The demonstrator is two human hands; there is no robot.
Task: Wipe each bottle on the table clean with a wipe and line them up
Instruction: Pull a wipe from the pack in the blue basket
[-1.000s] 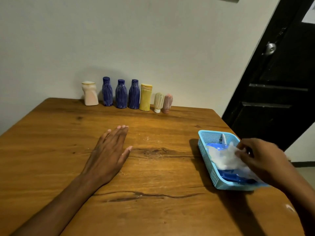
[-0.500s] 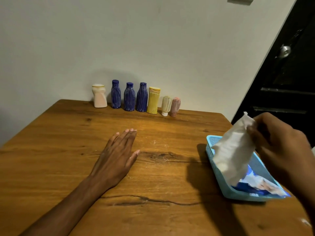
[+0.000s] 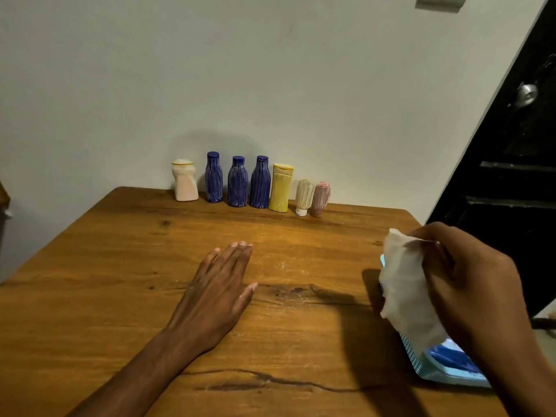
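Warm brown wood fills most of the scene: a table [image 3: 120,281] with dark grain lines and a long crack near its front edge is standing against a pale wall [image 3: 270,70].

The person's left hand [image 3: 216,296] is lying flat on the tabletop, palm down, fingers straight and held together, thumb angled out to the side. It is holding nothing.

The right hand [image 3: 469,284] is hovering above the table's right side, fingers curled and pinching the top of a white wipe [image 3: 403,284]. The wipe is hanging down crumpled from that grip, its lower end reaching into a light blue plastic basket [image 3: 412,350] with perforated walls. A blue packet [image 3: 448,356] is lying inside the basket, partly hidden by the wipe and the hand.

Seven bottles are standing in a row along the far edge of the table, close to the wall and well apart from both hands. From left to right: a squat pale pink bottle [image 3: 185,183], three ribbed dark blue bottles [image 3: 214,177] [image 3: 237,182] [image 3: 260,182] just beside one another, a yellow bottle [image 3: 281,188], a small cream bottle [image 3: 304,197] resting on its white cap, and a small pinkish-brown bottle [image 3: 320,199] leaning slightly against it.

A black door [image 3: 511,145] with a round metal knob [image 3: 526,93] is filling the right side of the room.
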